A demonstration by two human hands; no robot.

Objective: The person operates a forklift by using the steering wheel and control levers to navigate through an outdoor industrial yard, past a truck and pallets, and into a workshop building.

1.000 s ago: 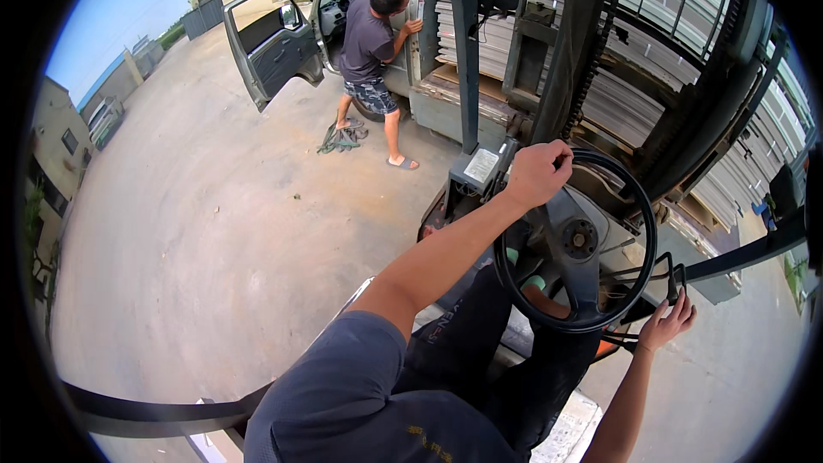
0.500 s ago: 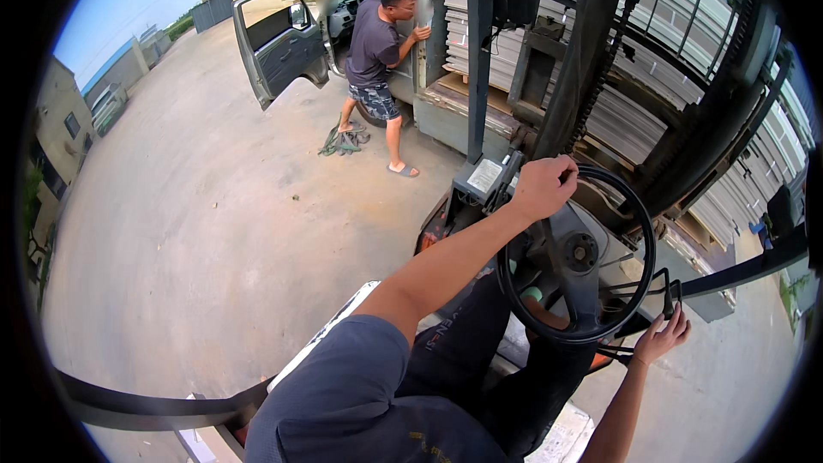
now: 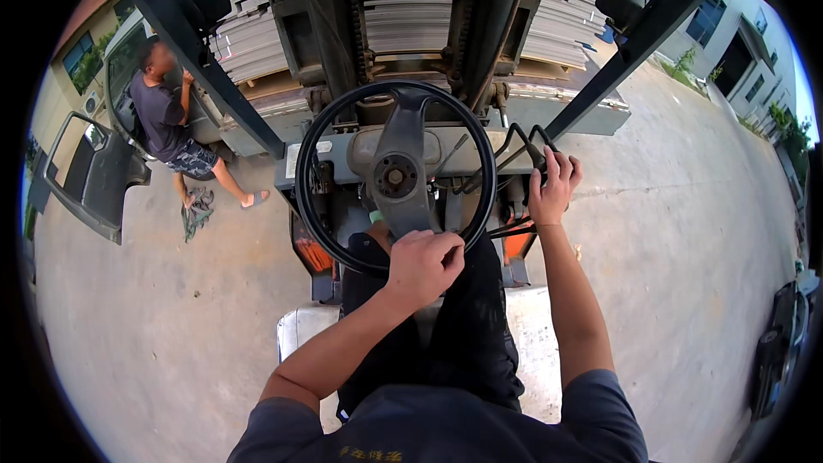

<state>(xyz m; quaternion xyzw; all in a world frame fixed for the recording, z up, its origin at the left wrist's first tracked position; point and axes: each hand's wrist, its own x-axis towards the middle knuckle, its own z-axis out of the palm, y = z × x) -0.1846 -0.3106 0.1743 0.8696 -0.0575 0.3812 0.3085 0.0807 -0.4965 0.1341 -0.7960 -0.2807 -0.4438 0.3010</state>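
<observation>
I sit at the black steering wheel [image 3: 487, 159] of a forklift. My left hand [image 3: 424, 270] is closed on the lower rim of the wheel, knuckles up. The wheel's hub [image 3: 395, 177] has a round plate with a bolt in its centre. To the right of the wheel, my right hand [image 3: 553, 189] is curled over the top of the black control levers [image 3: 514, 139]. Its fingers wrap round a lever end, which is mostly hidden under them.
Ahead, the forklift mast [image 3: 330, 34] stands before stacked flat sheets [image 3: 403, 30] on a truck bed [image 3: 604, 113]. A person [image 3: 167, 107] stands at the left beside a vehicle with its door [image 3: 90, 176] swung out. Dark posts [image 3: 591, 86] flank the seat. A dark car [image 3: 776, 347] sits far right.
My left hand has gone from the wheel's top to its lower rim. My right hand, loosely spread by the levers before, now curls over them. The view has swung right.
</observation>
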